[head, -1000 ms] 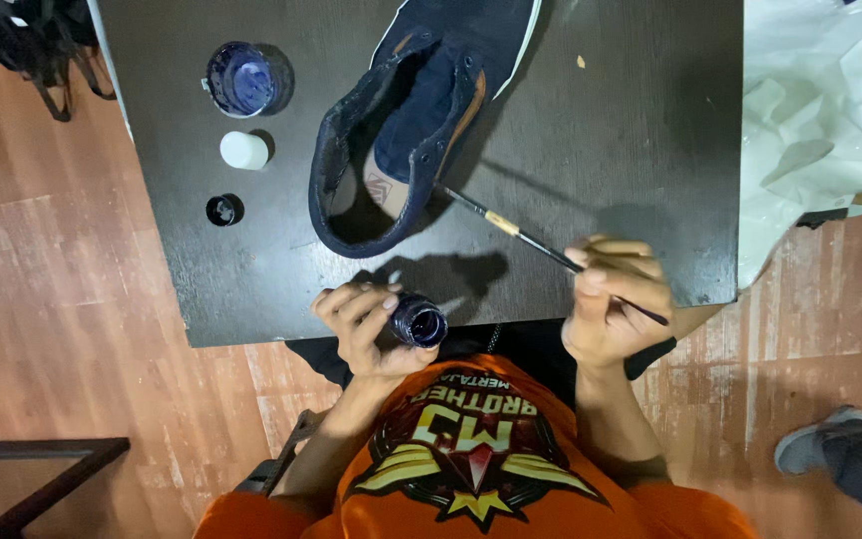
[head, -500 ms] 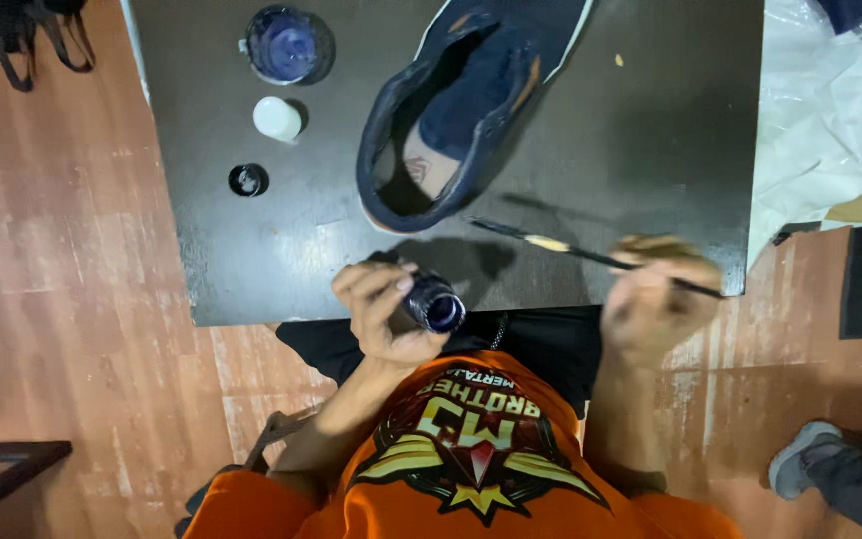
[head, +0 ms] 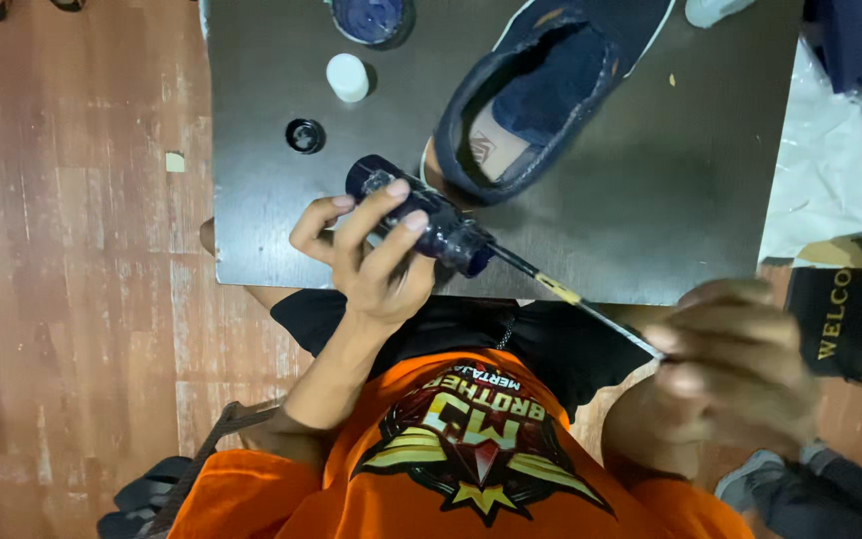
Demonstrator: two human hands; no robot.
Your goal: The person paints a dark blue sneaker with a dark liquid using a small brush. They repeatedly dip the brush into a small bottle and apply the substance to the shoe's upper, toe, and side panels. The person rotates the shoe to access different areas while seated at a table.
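**Brush tip now at the bottle's mouth**

Since half a second ago the left hand has lifted the small dark bottle and tipped it nearly flat, and the brush has swung from lying over the near edge to pointing into the bottle's opening.

Largest first: the dark surface (head: 650, 210) carries everything, seen from above with its near edge at the person's lap. A navy shoe (head: 541, 100) lies toward the far right part, opening turned up, presumably so its inside and collar are easy to reach. At the far edge sits a round blue-filled dish (head: 371, 18), only partly in view.

The left hand (head: 366, 255) wraps the bottle (head: 421, 220) with a close grip, fingers across its side, holding it over the near edge with the mouth aimed right, so the brush can enter straight. The right hand (head: 730, 364), blurred, pinches the far end of the thin brush (head: 576, 299) beyond the near edge.

A white cap (head: 348, 77) and a small black lid (head: 304, 135) stand apart near the far left corner, out of the way.
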